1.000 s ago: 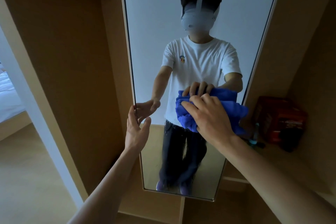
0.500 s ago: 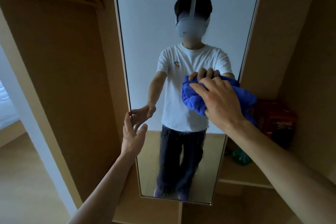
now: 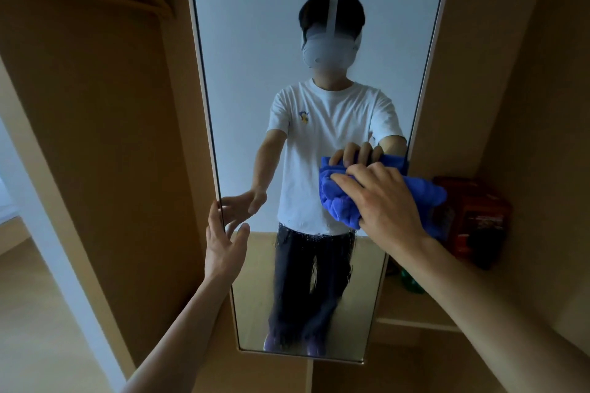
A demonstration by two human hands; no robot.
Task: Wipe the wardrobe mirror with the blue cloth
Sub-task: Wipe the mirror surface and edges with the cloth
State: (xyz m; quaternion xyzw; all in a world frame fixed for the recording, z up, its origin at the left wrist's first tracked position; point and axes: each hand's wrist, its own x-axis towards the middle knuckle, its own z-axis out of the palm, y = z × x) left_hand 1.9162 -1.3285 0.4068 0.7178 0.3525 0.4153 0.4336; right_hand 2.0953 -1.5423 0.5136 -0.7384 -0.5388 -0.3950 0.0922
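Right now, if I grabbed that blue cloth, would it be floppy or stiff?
Probably floppy: the blue cloth bunches into soft folds under the right hand. Likely light too, since one hand holds it against the mirror. It looks plush, so probably not slippery.

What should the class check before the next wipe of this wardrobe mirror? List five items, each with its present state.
1. Blue cloth against the mirror: ok, bunched and pressed on the right side of the glass.
2. Right hand grips the cloth: ok.
3. Left hand steadies the mirror: ok, straight fingers at its left edge.
4. Lower glass wiped: not ok, wet streaks show below the cloth.
5. Red box on the shelf clear of the cloth: cannot tell, because the cloth's edge overlaps it in this view.
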